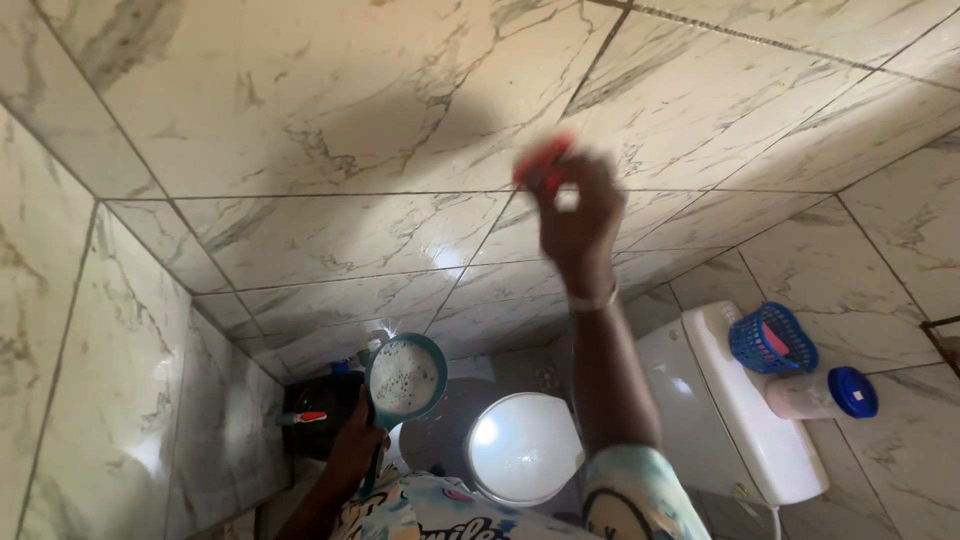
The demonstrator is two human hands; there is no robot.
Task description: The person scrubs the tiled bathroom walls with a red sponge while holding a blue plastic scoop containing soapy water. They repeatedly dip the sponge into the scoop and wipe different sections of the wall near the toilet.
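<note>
Marble wall tiles (330, 110) all around. Right hand (575, 215) raised against them, fingers pinched on a blurred red thing (543, 160), perhaps a sponge. Left hand (352, 450) wrapped around handle of teal scoop (405, 378) full of suds, beside white toilet lid (523, 447).

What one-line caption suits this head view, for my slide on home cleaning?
Right hand presses a red scrubber to the marble-tiled wall; left hand holds a teal scoop of suds beside the toilet.

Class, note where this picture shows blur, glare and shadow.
Head view: the raised right hand and its red object are motion-blurred; glare whitens the toilet lid and spots the wall tiles; a soft shadow falls on the wall left of the hand.
</note>
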